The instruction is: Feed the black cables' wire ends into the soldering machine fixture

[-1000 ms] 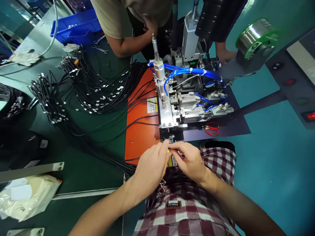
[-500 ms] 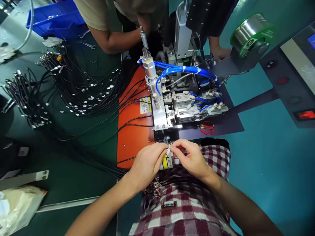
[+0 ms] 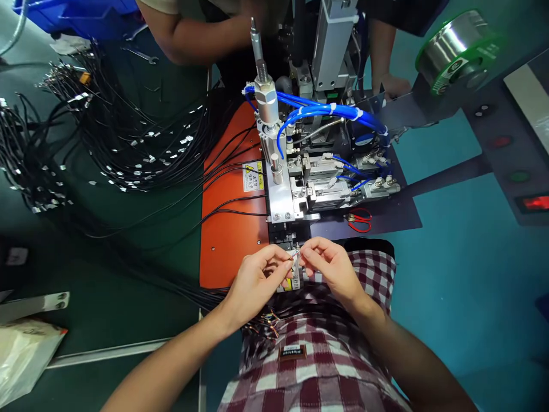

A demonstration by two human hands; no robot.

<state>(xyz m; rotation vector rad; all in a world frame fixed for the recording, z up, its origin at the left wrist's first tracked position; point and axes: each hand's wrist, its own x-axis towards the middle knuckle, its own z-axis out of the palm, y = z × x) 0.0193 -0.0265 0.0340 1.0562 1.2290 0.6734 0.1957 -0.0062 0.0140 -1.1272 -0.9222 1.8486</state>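
My left hand (image 3: 257, 281) is closed in a pinch at the front of the machine, holding the end of a cable. Thin wires (image 3: 295, 254) stick out of it toward my right hand (image 3: 333, 268), whose thumb and forefinger are pinched on their tips. Under both hands is a label (image 3: 295, 281) with yellow and black print. More cable ends with bare coloured wires (image 3: 269, 325) hang over my lap, below my left wrist. Just behind the hands stands the machine's metal block (image 3: 281, 200), with black cables (image 3: 240, 213) running into it across an orange plate (image 3: 229, 252).
Black cables with white tags (image 3: 146, 163) lie bundled on the green table (image 3: 128, 292) at left. Red-handled snips (image 3: 359, 220) rest right of the machine. A solder spool (image 3: 457, 51) stands at upper right. Across the machine is another person's arm (image 3: 206, 40).
My hands have drawn slightly apart, and thin wires now show between the fingertips. My left fingers have turned more upward. The view has shifted a little.
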